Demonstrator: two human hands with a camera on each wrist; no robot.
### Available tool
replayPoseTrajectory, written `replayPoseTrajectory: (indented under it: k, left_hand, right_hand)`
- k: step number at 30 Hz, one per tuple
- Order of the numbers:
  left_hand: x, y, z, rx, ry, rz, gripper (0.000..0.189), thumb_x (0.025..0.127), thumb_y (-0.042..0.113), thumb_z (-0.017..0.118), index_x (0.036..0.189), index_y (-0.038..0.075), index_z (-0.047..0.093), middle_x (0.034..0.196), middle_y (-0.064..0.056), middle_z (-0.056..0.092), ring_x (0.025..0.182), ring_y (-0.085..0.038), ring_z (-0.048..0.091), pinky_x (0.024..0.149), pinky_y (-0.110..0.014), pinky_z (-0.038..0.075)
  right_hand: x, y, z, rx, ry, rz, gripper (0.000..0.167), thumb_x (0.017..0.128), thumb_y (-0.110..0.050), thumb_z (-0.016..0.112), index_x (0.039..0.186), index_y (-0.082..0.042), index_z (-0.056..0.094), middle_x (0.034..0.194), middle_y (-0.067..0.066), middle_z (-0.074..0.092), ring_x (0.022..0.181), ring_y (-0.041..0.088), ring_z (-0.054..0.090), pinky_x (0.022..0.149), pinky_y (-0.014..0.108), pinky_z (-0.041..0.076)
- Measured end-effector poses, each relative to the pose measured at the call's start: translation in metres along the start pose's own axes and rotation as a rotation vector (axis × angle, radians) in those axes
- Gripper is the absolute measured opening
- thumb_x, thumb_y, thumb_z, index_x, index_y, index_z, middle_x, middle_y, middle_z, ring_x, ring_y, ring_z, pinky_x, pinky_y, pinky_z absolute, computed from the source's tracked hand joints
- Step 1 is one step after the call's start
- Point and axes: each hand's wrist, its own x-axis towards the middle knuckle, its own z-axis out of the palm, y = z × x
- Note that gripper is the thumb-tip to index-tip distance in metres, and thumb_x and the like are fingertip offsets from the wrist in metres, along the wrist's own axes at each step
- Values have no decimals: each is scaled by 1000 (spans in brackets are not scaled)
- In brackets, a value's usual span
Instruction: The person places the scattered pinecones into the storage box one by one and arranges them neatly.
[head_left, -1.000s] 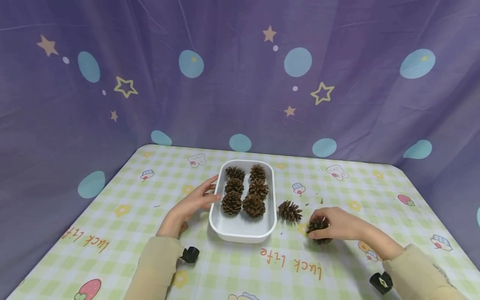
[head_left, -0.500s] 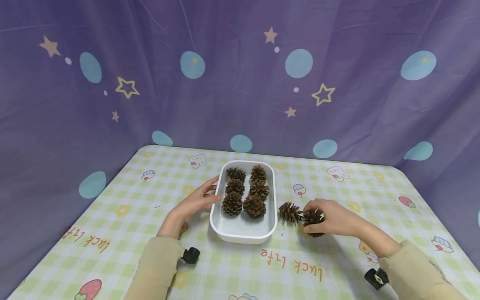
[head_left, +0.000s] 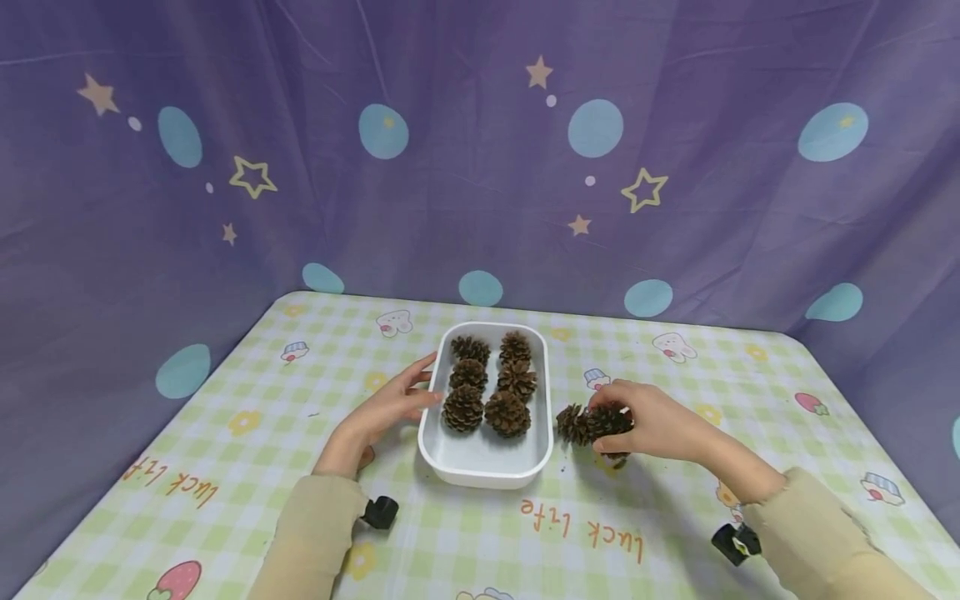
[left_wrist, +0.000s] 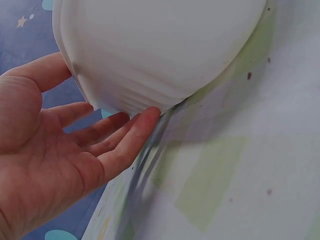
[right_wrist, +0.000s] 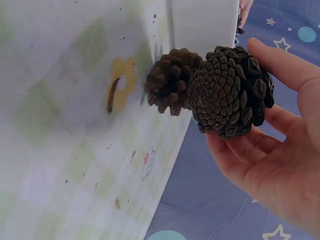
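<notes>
A white rectangular tray (head_left: 486, 457) holds several brown pine cones in two lengthwise rows. My left hand (head_left: 386, 410) rests at the tray's left side, its thumb at the rim and its fingertips against the outer wall, as the left wrist view also shows. With thumb and fingers spread around it, my right hand (head_left: 658, 421) grips a large pine cone (right_wrist: 230, 92) to the right of the tray. Another pine cone (right_wrist: 172, 80) lies on the cloth between the tray and the held one; the held cone overlaps it in both views. My right palm is bare in the right wrist view.
A green checked tablecloth (head_left: 247, 375) with printed pictures covers the table. Small brown scale bits, one a longer curved flake (right_wrist: 113, 95), lie scattered on it. Behind the table's far edge hangs a purple curtain (head_left: 480, 225). Each wrist carries a small black camera (head_left: 380, 512).
My right hand has moved left and slightly away from me with the pine cone, up to the loose cone beside the tray. My left hand and the tray have kept their places.
</notes>
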Motion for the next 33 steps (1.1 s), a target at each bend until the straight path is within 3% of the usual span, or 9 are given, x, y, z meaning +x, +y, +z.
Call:
replayPoseTrajectory:
  k: [22, 33]
  left_hand:
    - [1, -1, 0, -14, -2, 11, 70, 90, 18, 56, 147, 26, 16, 142, -16, 30, 119, -36, 46, 86, -40, 50]
    - [2, -2, -1, -15, -8, 7, 71, 89, 20, 58, 146, 28, 17, 142, -14, 30, 121, -35, 43, 86, -40, 50]
  right_hand:
    - [36, -31, -2, 13, 143, -60, 39, 74, -31, 74, 109, -20, 59, 102, -7, 59, 88, 7, 55, 78, 31, 48]
    - [51, -47, 4, 54, 125, -78, 42, 76, -29, 73, 113, -16, 60, 109, -3, 59, 97, 13, 56, 83, 34, 48]
